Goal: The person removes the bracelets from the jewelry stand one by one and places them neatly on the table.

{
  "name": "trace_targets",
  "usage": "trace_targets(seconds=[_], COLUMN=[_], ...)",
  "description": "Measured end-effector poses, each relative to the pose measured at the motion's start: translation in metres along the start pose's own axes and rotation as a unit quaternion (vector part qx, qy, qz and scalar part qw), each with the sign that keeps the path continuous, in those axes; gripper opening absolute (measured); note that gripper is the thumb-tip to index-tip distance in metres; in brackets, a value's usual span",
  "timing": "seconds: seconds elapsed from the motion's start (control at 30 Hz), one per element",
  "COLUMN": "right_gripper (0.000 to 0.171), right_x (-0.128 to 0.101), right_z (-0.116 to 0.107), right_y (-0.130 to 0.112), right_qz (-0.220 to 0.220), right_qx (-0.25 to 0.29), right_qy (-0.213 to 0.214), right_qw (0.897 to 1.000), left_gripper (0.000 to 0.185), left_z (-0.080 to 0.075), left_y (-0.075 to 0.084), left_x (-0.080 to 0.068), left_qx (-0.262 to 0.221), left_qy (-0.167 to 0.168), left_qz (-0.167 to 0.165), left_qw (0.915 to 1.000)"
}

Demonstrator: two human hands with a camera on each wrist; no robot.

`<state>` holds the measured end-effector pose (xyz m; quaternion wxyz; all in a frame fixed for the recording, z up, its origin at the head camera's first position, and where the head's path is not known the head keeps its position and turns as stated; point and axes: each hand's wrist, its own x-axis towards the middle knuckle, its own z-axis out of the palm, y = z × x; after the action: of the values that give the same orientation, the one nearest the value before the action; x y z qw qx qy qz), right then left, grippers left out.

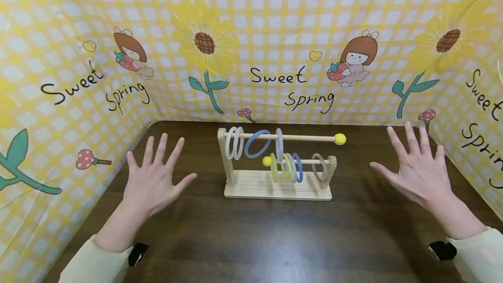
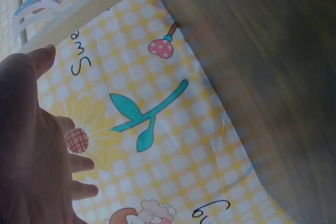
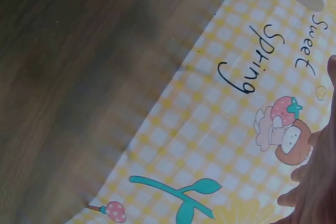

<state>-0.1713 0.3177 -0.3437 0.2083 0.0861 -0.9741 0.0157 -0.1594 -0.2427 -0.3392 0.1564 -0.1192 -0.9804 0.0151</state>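
Observation:
A wooden rack (image 1: 275, 189) stands on the table between my hands, with an upper and a lower rod, each tipped by a yellow ball. On the upper rod (image 1: 306, 138) hang white rings (image 1: 229, 144) at the left, a tilted blue ring (image 1: 257, 144) and a pale lavender ring (image 1: 279, 145). Yellow, pale and blue rings, plus a greyish-brown ring (image 1: 319, 168), hang on the lower rod. My left hand (image 1: 151, 182), fingers spread, is held left of the rack. To the rack's right, my right hand (image 1: 420, 176) is spread likewise. Neither hand touches anything.
The dark wooden table (image 1: 251, 239) reaches back to a yellow checked cloth (image 1: 271, 25) with printed flowers and lettering. This cloth also rises along the left and right sides. A black band (image 1: 137, 254) shows at the left sleeve and another black piece (image 1: 442, 250) at the right.

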Motion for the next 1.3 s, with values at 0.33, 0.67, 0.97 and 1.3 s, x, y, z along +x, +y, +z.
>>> trace_targets(seconds=[0.33, 0.67, 0.97, 1.3], right_gripper=[0.095, 0.089, 0.079, 0.066], right_x=[0.003, 0.0, 0.0, -0.001], right_z=[-0.014, -0.026, -0.028, -0.019], right_y=[-0.011, -0.035, -0.057, -0.084], right_qz=[-0.01, -0.048, -0.049, -0.08], right_qx=[0.014, 0.113, 0.204, 0.281], right_qy=[0.008, 0.084, 0.099, 0.127], right_qw=[1.0, 0.989, 0.973, 0.948], left_gripper=[0.088, 0.088, 0.083, 0.076], left_z=[0.013, 0.037, 0.056, 0.071], left_y=[0.017, 0.034, 0.039, 0.046], left_x=[0.016, 0.031, 0.039, 0.045], left_qx=[-0.042, -0.24, -0.465, -0.558], left_qy=[-0.019, -0.063, -0.076, -0.088], left_qz=[0.006, 0.035, 0.061, 0.072], left_qw=[0.9989, 0.9681, 0.8797, 0.8217])
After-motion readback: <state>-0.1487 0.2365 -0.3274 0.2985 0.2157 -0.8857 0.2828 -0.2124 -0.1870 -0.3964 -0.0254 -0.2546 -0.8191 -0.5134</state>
